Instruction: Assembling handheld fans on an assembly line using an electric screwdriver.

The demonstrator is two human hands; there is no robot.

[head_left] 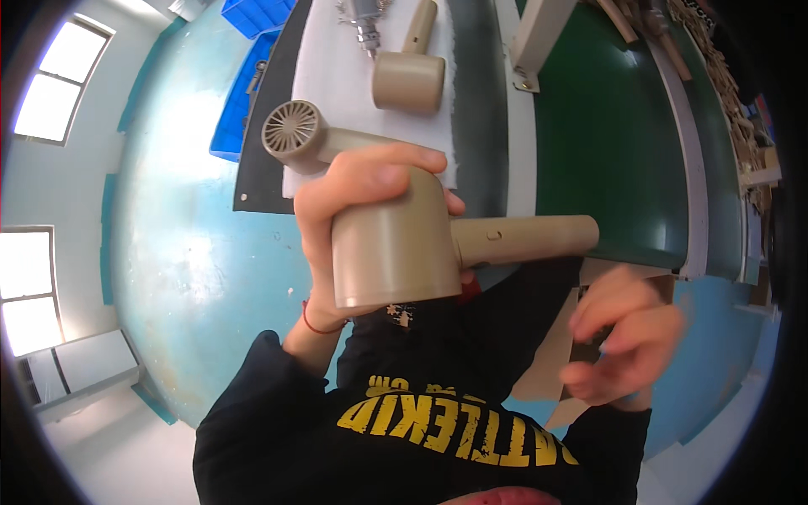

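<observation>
My left hand (349, 189) is closed around the round head of a beige hair dryer (396, 248), held up close in front of me. Its handle points to the right. Past the handle's end, my right hand (627, 345) hangs in the air, blurred, with fingers bent and apart and nothing plainly in them. Just beyond my left hand lies a second hair dryer (293, 135), its slotted round end showing and its handle partly hidden. A third hair dryer (410, 84) rests farther back on a white sheet (328, 71), beside the tip of an electric screwdriver (366, 25).
To the right of the work table runs a green conveyor belt (610, 143), with a pale metal post (539, 42) at its near-side frame. Blue bins (229, 126) stand left of the table, one with metal parts inside. More beige parts (715, 59) lie at the far right.
</observation>
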